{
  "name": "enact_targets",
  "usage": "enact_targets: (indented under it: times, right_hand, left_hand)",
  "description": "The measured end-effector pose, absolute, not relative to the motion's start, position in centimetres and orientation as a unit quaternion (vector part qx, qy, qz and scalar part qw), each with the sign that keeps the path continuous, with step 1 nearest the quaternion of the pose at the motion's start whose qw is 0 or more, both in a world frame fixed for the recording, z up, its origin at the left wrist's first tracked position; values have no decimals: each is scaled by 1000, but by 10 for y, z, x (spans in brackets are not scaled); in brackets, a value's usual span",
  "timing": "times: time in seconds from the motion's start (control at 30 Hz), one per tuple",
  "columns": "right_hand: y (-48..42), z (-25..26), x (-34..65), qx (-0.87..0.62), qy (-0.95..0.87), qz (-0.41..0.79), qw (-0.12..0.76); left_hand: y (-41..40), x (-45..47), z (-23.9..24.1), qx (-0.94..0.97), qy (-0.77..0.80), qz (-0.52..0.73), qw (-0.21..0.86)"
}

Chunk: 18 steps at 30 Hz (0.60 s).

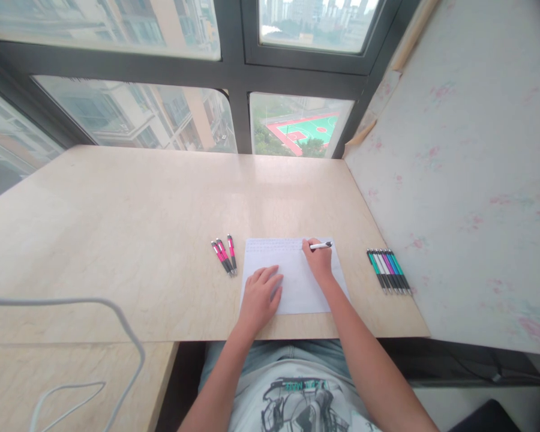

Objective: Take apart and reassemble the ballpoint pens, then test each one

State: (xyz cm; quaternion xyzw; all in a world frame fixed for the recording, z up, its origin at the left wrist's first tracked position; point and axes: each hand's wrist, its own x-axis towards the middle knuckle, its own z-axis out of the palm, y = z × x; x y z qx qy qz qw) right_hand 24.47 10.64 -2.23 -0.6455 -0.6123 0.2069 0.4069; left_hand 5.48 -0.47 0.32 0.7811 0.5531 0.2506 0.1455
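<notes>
A white sheet of paper (292, 294) lies on the table in front of me, with lines of small handwriting across its top. My right hand (318, 259) is closed around a white and black pen (320, 245) near the sheet's upper right; the tip is hidden behind the fingers. Flat on the lower left of the paper rests my left hand (261, 295), its fingers apart and nothing in it. Three pink and black pens (225, 257) lie left of the sheet. To its right is a row of several pens (388, 271) in green, white, purple and blue.
The pale tabletop (130, 228) reaches back to the dark window frame (240, 108). A floral papered wall (468, 180) borders the right side. A grey cable (128, 327) loops across the lower left, over a lower surface (130, 396).
</notes>
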Motion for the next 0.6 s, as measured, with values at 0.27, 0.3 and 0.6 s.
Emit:
enact_targets:
  times: [0.27, 0.3, 0.6]
  right_hand:
    - [104, -18, 252, -640, -557, 267, 457]
    - [104, -17, 253, -634, -551, 284, 462]
    - [71, 10, 251, -510, -441, 497, 546]
  left_hand:
    - [-4, 54, 2, 783, 552, 247, 147]
    - [-4, 54, 2, 783, 552, 246, 147]
    - [-4, 55, 2, 786, 551, 242, 141]
